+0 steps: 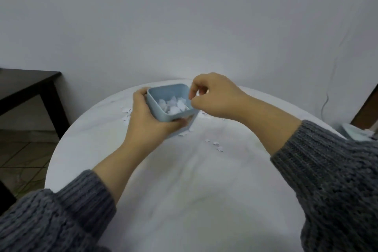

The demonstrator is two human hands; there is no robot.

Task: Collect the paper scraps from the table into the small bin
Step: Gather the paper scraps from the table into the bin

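A small light-blue square bin (157, 106) stands tilted on the round white table (184, 180), with several white paper scraps (173, 105) inside it. My left hand (147, 120) grips the bin from its left and near side, thumb under the front wall. My right hand (212, 96) hovers at the bin's right rim with fingers curled and fingertips pinched together; I cannot tell whether a scrap is between them. Loose scraps lie left of the bin (126, 113), just below it (185, 133) and further right (216, 145).
A dark wooden side table (30, 88) stands at the left by the wall. At the right edge lies a pale object (356, 132) beside a brown frame. A cable (325, 100) hangs down the wall. Tiled floor shows at lower left.
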